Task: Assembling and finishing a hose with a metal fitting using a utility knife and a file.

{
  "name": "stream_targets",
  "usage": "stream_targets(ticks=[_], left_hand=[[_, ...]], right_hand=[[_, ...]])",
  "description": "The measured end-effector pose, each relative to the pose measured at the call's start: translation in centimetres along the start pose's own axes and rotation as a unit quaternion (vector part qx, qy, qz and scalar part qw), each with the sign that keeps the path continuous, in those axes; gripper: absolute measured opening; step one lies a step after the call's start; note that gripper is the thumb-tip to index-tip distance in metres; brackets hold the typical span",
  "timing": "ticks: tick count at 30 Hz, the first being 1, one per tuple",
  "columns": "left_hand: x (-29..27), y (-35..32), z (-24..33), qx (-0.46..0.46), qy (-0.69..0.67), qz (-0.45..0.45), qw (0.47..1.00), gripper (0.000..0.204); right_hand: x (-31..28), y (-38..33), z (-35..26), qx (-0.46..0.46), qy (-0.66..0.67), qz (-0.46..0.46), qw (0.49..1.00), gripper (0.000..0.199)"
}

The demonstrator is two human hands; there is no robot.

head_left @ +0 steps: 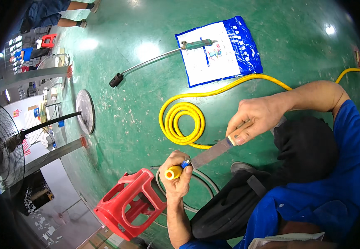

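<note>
In my left hand [177, 172], the open end of a yellow hose [173, 172] is gripped with its mouth facing out. Beside that mouth, at my thumb and fingertips, sits a small blue and metal piece [186, 163] that looks like a hose clamp. My right hand [252, 120] is closed around the wooden handle of a putty knife [213, 152]. Its flat blade slants down to the left, and the tip meets the blue and metal piece; exactly how it engages there is too small to tell. The yellow hose runs on into a flat coil [181, 123] on the green floor.
Beyond the coil, a long-necked gas torch [151, 58] lies partly on a white and blue plastic bag [209, 70]. A red stool [132, 203] rests tipped over at lower left, near a grey hose [207, 179]. A fan [5, 141] and another person [43, 16] are at left.
</note>
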State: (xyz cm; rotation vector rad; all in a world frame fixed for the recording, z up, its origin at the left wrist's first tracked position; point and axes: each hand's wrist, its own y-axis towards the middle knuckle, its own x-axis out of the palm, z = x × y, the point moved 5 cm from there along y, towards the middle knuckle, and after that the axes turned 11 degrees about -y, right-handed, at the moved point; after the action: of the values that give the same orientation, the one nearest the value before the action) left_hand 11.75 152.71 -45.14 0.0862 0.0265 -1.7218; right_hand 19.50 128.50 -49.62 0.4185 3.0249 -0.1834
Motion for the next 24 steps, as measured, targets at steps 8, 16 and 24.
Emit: stream_targets(ticks=[8,16,24], left_hand=[[-0.1,0.0,0.4,0.047,0.017,-0.046,0.998,0.02],[0.6,0.3,0.8,0.054,0.027,-0.07,0.996,0.02],[0.8,0.2,0.7,0.06,0.003,-0.082,0.995,0.02]], right_hand=[[-0.2,0.0,-0.2,-0.01,-0.013,-0.009,1.0,0.032],[-0.1,0.0,-0.1,-0.011,-0.008,-0.021,1.0,0.034],[0.1,-0.2,0.4,-0.016,0.0,-0.009,1.0,0.033]])
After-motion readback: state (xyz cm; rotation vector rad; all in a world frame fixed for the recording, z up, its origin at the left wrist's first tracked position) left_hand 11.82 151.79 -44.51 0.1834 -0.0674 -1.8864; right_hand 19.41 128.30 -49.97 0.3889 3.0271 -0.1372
